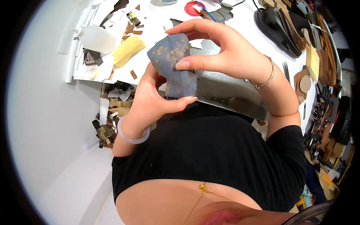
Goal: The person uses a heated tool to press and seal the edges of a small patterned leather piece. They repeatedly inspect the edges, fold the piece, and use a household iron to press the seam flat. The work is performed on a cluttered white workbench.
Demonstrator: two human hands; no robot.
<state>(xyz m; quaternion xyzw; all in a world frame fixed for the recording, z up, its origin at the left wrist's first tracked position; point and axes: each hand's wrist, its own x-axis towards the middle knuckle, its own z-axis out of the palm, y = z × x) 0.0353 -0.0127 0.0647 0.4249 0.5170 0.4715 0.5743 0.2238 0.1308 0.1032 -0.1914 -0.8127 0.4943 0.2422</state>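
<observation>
Between my two hands, above the table's near edge, is a piece of blue-grey fabric with a tan flower pattern. It looks folded or wrapped into a small shape, with loose threads at its right edge. My left hand grips it from the left and below, thumb along the lower edge and the other fingers mostly hidden behind. My right hand pinches it from the right, thumb on the front face and fingers over the top edge. Beneath lies a shiny dark slab on the white table.
A white squeeze bottle, a yellow block and brown scraps lie left. A lighter and a red lid are farther back. At right stand a black iron-like tool and a fork. A scrap-filled bin sits below left.
</observation>
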